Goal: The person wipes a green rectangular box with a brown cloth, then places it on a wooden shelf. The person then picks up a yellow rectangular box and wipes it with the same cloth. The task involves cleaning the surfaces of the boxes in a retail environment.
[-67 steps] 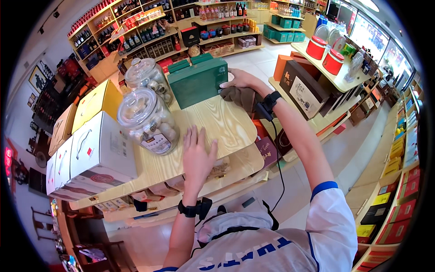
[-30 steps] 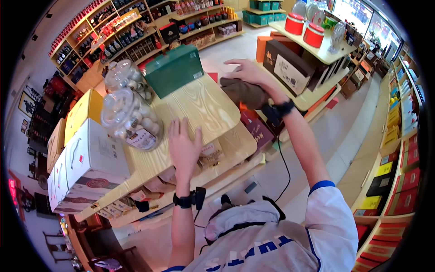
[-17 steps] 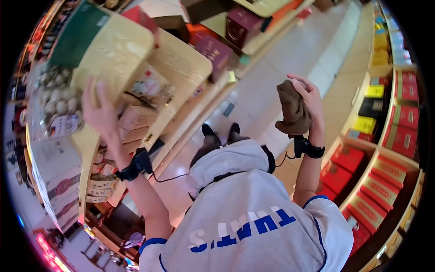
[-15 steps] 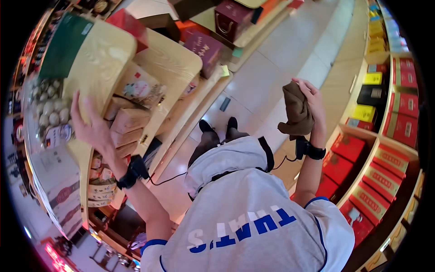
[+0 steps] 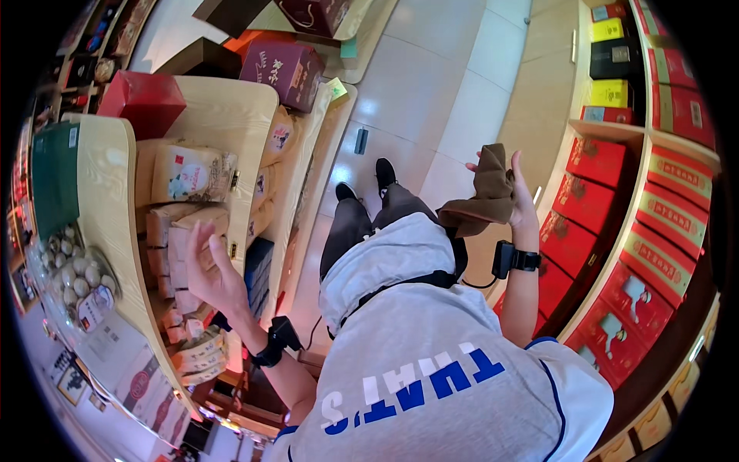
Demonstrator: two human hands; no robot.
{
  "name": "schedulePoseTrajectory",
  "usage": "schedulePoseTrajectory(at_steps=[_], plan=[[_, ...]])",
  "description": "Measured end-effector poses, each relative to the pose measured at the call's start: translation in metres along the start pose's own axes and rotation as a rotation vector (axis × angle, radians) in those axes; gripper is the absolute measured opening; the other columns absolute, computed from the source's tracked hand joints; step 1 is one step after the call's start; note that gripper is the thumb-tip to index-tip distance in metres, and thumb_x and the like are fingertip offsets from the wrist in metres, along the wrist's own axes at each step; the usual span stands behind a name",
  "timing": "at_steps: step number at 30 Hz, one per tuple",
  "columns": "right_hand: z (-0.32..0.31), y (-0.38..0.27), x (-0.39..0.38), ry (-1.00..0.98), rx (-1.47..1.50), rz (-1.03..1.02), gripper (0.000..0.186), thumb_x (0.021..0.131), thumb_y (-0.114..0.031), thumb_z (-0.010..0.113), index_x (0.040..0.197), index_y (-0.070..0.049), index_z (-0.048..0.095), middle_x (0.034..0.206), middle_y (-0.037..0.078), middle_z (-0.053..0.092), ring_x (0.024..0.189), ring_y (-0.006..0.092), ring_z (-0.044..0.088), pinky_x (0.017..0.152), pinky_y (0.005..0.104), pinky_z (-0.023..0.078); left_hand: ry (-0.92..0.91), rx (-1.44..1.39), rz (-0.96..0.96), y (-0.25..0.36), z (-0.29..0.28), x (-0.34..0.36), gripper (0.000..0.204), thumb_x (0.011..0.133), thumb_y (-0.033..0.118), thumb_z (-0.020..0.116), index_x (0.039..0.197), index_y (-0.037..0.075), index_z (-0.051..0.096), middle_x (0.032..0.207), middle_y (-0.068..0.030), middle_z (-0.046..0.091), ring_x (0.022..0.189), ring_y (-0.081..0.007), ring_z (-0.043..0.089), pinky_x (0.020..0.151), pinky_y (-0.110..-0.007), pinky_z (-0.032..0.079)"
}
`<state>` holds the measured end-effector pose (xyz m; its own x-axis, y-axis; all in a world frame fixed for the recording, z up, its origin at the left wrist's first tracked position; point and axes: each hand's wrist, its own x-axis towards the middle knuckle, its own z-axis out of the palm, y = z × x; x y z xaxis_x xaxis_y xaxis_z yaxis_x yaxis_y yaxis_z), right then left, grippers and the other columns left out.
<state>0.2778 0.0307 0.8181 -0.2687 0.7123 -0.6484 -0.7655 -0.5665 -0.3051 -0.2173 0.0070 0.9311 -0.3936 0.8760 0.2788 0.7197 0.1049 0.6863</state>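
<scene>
Brown cloth (image 5: 493,185) hangs in folds from the right hand (image 5: 525,208), and I have it well to the right of the wooden display stand (image 5: 112,200). I see the right fingers partly curled about the cloth, some tips showing past its far side, so I read a loose grip; the folds hide the rest. The left hand (image 5: 219,281) I have at the right side of the stand, in front of the paper packets (image 5: 165,231) on its lower tier. Its fingers are spread and slightly bent, the palm bare; whether they touch the packets I cannot tell.

On the stand's top board I make out a dark green box (image 5: 55,181) along the left edge and, nearer to me, a clear jar (image 5: 95,306) of pale round things. A white box (image 5: 115,343) sits toward the stand's near end. I see a red box (image 5: 146,104) past the top board's far edge, and a purple box (image 5: 281,73) at the stand's far right; which board bears that one I cannot tell. Dark shoes (image 5: 386,175) rest on the tiled floor (image 5: 431,69) to the right of the stand. Farthest right of it, I have wall shelving (image 5: 608,129) with rows of red cartons (image 5: 589,189).
</scene>
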Motion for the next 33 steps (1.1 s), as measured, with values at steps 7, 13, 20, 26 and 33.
schedulePoseTrajectory(at_steps=[7, 13, 20, 26, 33], plan=[[-0.050, 0.070, -0.027, 0.208, -0.005, -0.015, 0.078, 0.093, -0.072, 0.051, 0.135, -0.006, 0.055, 0.115, 0.021, 0.069, 0.088, 0.0255, 0.073, 0.076, 0.0420, 0.064, -0.277, -0.067, 0.052, -0.025, -0.010, -0.003, 0.031, 0.097, 0.002, 0.062, 0.128, -0.003, 0.064, 0.101, -0.0130, 0.075, 0.092, -0.0199, 0.071, 0.089, -0.034, 0.053], [-0.017, 0.136, -0.072, 0.394, 0.121, -0.138, 0.059, 0.100, -0.052, 0.059, 0.130, -0.002, 0.054, 0.114, 0.018, 0.067, 0.104, 0.0317, 0.070, 0.088, 0.0452, 0.062, -0.412, -0.122, 0.108, -0.050, -0.015, -0.016, 0.029, 0.097, 0.002, 0.064, 0.126, -0.004, 0.065, 0.096, -0.0137, 0.076, 0.088, -0.0206, 0.071, 0.084, -0.034, 0.055], [-0.035, 0.181, -0.106, 0.281, -0.122, -0.226, 0.042, 0.098, -0.012, 0.068, 0.133, 0.001, 0.049, 0.126, 0.021, 0.064, 0.109, 0.0297, 0.069, 0.092, 0.0419, 0.061, -0.569, -0.192, 0.155, -0.058, -0.017, -0.023, 0.033, 0.096, 0.003, 0.065, 0.129, -0.002, 0.064, 0.099, -0.0142, 0.075, 0.087, -0.0210, 0.071, 0.082, -0.035, 0.055], [-0.046, 0.187, -0.118, 0.536, -0.223, -0.280, 0.041, 0.094, -0.007, 0.071, 0.131, -0.002, 0.052, 0.117, 0.013, 0.068, 0.103, 0.0215, 0.070, 0.086, 0.0359, 0.061, -0.594, -0.182, 0.179, -0.053, -0.014, -0.028, 0.033, 0.096, 0.003, 0.065, 0.129, -0.003, 0.064, 0.098, -0.0151, 0.075, 0.085, -0.0221, 0.072, 0.079, -0.035, 0.056], [-0.106, 0.173, -0.137, 0.609, -0.268, -0.297, 0.039, 0.093, -0.007, 0.072, 0.129, -0.004, 0.056, 0.118, 0.010, 0.068, 0.101, 0.0194, 0.069, 0.086, 0.0333, 0.058, -0.652, -0.057, 0.156, -0.034, 0.000, -0.059, 0.033, 0.097, 0.007, 0.065, 0.129, -0.001, 0.064, 0.100, -0.0162, 0.075, 0.085, -0.0239, 0.072, 0.081, -0.035, 0.056]])
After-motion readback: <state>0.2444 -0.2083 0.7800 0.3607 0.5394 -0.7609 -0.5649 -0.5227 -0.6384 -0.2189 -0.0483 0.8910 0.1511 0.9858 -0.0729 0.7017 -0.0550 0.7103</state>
